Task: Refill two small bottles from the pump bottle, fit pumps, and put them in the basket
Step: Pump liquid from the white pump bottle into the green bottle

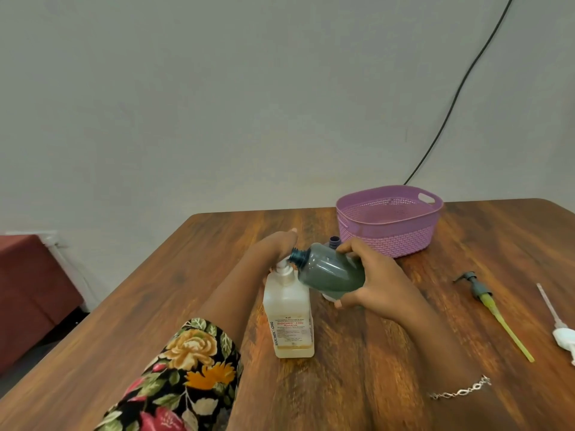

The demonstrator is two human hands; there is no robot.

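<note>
The large pump bottle [289, 312], clear with a pale liquid and a white label, stands upright mid-table. My left hand [273, 248] rests on top of its white pump head. My right hand [378, 281] grips a small dark green bottle [329, 270], tilted on its side with its open neck right by the pump's spout. Behind it, mostly hidden, stands a second small bottle [334, 241], of which only the dark neck shows. The purple basket [389, 222] sits at the back of the table and has nothing in it.
A dark pump with a yellow-green tube [494, 312] lies on the table to the right. A white pump with a clear tube [560, 328] lies at the right edge. A black cable hangs on the wall. A red-brown seat stands at the left.
</note>
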